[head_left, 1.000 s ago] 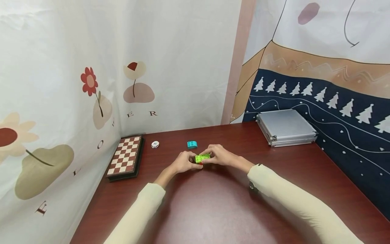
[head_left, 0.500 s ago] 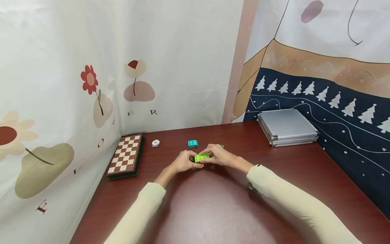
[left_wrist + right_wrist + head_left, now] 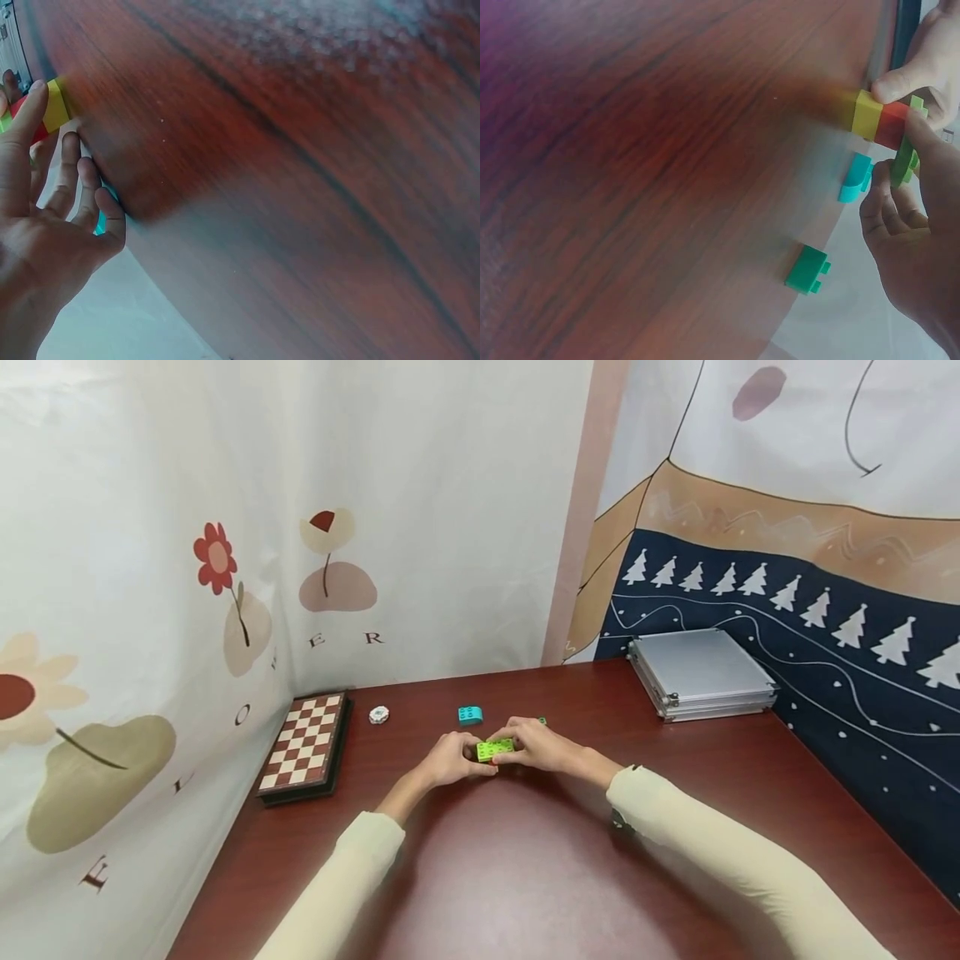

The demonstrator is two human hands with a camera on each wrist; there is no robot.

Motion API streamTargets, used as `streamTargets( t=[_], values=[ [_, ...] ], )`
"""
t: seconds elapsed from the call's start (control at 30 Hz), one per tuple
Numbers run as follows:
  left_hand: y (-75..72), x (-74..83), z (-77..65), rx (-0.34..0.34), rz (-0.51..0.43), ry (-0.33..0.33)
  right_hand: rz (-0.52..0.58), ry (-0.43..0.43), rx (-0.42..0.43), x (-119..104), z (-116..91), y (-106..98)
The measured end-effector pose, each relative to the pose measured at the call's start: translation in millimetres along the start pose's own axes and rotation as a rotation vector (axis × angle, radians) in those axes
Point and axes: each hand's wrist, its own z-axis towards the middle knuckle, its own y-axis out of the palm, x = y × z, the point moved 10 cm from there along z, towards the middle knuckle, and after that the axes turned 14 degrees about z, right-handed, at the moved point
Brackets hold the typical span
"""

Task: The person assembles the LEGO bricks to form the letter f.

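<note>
A small stack of toy building bricks stands on the table between both hands. Its yellow brick (image 3: 865, 116) is at the bottom, a red brick (image 3: 890, 126) comes above it, and a flat lime-green brick (image 3: 493, 750) lies on top. My left hand (image 3: 450, 759) grips the stack from the left, thumb against the lower bricks. From the right, my right hand (image 3: 542, 747) pinches the lime-green brick between thumb and fingers. Whether that brick is fully seated on the red one, I cannot tell.
Just behind the hands lie a turquoise curved brick (image 3: 470, 716) and a green brick (image 3: 808, 269), the latter mostly hidden in the head view. A white round object (image 3: 378, 715) and a chessboard box (image 3: 303, 749) are farther left. Silver flat cases (image 3: 702, 672) are stacked back right.
Both hands stay at the stack with nearly the same grip. A corner of the green brick now shows behind the right hand; the camera view has shifted slightly.
</note>
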Motion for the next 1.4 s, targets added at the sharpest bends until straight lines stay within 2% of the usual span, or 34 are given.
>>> streamTargets(
  t=[0.3,0.57,0.83,0.97,1.13,1.4],
  values=[
    [-4.6,-4.5,-2.0,0.020,0.014,-0.006,-0.030,0.012,-0.033,-6,8,3],
    [0.8,-5.2,-8.5,0.020,0.025,0.008,-0.092,-0.007,-0.018,-9,1,9],
    [3.1,-1.7,-6.6,0.017,0.018,0.000,-0.159,-0.010,-0.042,-8,-3,10],
    [0.8,0.5,-3.4,0.030,0.016,-0.005,-0.117,-0.018,-0.036,-11,-1,-2],
    [-1.0,1.0,-2.2,0.040,0.019,-0.016,-0.041,-0.022,0.004,-13,2,-27],
    [-1.3,-1.5,-3.4,0.046,0.030,-0.051,-0.063,0.022,0.076,4,3,-69]
  ],
)
